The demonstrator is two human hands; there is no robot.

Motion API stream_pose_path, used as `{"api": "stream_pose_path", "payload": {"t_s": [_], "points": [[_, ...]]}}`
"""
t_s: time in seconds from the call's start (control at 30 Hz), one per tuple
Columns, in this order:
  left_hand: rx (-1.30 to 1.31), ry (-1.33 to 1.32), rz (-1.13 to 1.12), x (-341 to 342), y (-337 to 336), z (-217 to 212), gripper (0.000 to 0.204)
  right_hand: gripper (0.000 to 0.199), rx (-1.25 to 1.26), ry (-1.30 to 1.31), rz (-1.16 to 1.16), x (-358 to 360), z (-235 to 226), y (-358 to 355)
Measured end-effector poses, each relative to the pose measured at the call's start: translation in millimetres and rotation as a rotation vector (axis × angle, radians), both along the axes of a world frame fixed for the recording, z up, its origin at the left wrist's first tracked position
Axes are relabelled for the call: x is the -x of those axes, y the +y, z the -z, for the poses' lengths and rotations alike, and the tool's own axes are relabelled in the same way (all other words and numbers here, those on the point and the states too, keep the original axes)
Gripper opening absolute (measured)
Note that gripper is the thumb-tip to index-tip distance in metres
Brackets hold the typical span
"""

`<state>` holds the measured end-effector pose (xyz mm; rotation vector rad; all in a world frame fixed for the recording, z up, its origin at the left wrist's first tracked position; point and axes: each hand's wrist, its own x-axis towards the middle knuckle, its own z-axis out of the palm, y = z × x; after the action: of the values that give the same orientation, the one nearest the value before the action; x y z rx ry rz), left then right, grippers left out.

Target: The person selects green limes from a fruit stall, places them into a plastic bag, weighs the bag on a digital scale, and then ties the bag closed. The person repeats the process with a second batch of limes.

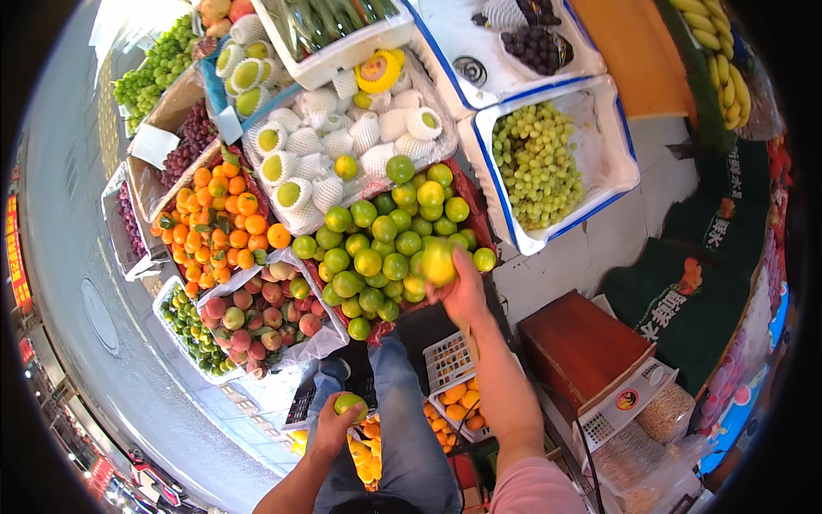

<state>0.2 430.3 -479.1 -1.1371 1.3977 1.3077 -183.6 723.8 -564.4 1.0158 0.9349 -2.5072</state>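
Head view: right hand grasps a green orange atop the pile; left hand grips another; neighbours might roll off.

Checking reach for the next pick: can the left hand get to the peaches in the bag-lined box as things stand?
Probably not as is: the left hand already holds a green citrus fruit, so its grip is taken. The path itself looks free; the peaches lie uncovered just ahead of it.

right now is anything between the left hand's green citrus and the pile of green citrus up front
Nothing visible blocks it. The left hand holds a green citrus above the person's jeans; only open air and the crate's near edge separate it from the pile, where the right hand grips another fruit.
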Motion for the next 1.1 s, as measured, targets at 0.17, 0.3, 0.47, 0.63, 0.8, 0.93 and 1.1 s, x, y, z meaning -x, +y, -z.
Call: {"api": "stream_pose_path", "payload": {"t_s": [0.17, 0.3, 0.47, 0.63, 0.8, 0.93, 1.1], "points": [[-0.098, 0.036, -0.116, 1, -23, -54, 0.045, 0.077, 0.128, 0.364, -0.136, -2, -115, -64], [-0.175, 0.218, -0.157, -4, -62, -101, 0.048, 0.074, -0.302, 0.515, -0.226, -4, -185, -130], [-0.480, 0.363, -0.486, -30, -151, -169, 0.053, 0.063, -0.411, 0.615, -0.476, -28, -294, -228], [-0.688, 0.580, -0.840, -88, -286, -230, 0.048, 0.058, -0.519, 0.730, -0.681, -82, -398, -388], [-0.524, 0.813, -0.815, -172, -466, -293, 0.043, 0.050, -0.615, 0.733, -0.782, -170, -478, -577], [-0.333, 0.939, -0.879, -232, -579, -340, 0.041, 0.054, -0.688, 0.997, -0.875, -223, -521, -698], [-0.158, 1.039, -1.022, -293, -650, -376, 0.043, 0.056, -0.618, 1.230, -1.002, -268, -561, -799]]}}
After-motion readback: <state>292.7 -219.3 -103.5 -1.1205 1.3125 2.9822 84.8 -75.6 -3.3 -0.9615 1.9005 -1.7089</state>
